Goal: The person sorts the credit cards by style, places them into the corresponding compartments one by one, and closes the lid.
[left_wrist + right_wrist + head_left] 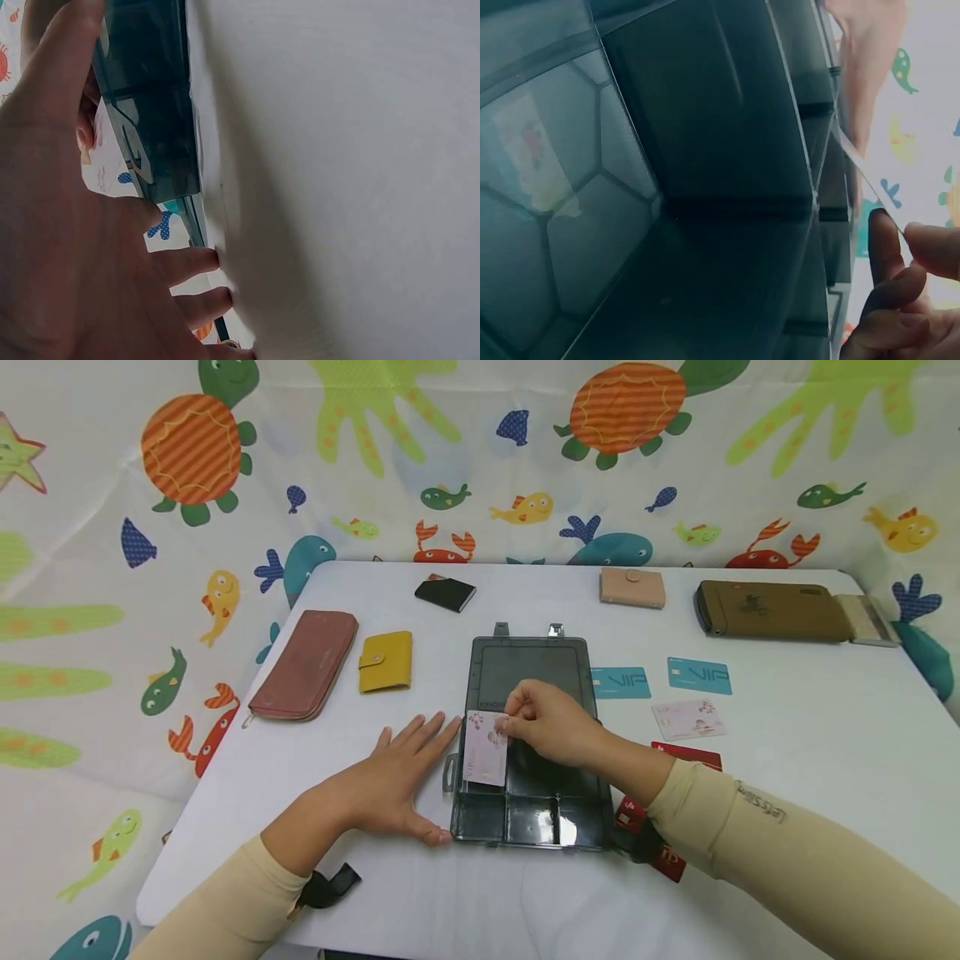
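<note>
My right hand (555,722) pinches the edge of a pink flowered card (483,760) between thumb and fingertips. The card lies over the left compartments of an opened dark plastic organizer box (532,820), whose lid (528,668) is folded back behind it. Seen edge-on in the right wrist view, the card (870,180) is a thin white strip slanting up from the thumb. Fingers spread, my left hand (393,777) rests on the table along the box's left side, thumb near its front corner. The left wrist view shows the box's dark wall (150,82) beside that hand.
Right of the box lie two blue VIP cards (697,676), another pink card (688,720) and red cards (670,864), partly under the right arm. Around them are a reddish wallet (307,664), yellow wallet (386,662), black holder (446,593), beige wallet (632,588) and brown wallet (776,612).
</note>
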### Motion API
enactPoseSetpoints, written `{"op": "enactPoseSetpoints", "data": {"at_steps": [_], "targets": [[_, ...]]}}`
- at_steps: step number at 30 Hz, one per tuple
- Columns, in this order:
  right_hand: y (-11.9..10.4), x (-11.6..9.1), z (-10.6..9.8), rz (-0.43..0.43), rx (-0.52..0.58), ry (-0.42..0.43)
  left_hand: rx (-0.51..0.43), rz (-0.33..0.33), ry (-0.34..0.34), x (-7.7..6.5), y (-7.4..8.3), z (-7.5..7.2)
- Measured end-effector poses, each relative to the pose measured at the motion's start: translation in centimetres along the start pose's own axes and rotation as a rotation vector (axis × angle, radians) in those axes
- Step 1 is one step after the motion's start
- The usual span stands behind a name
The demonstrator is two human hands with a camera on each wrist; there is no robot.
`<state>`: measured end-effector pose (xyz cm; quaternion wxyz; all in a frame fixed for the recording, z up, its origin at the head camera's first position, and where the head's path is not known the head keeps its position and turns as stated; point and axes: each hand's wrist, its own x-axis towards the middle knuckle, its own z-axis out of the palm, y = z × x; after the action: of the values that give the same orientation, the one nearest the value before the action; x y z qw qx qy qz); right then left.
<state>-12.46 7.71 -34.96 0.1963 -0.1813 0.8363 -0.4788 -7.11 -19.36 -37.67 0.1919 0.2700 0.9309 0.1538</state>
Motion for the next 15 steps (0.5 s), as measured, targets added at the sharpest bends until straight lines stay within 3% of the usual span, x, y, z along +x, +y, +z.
{"op": "enactPoseSetpoints", "data": {"at_steps": [10,15], "targets": [[-0.06,0.46,0.68,-0.03,-0.076,-0.072,0.009,0.009,0.008,-0.04,-0.02,0.0],[-0.23,0.31,0.67,-0.04,-0.155,-0.042,0.009,0.009,0.008,-0.03,-0.05,0.07]]}}
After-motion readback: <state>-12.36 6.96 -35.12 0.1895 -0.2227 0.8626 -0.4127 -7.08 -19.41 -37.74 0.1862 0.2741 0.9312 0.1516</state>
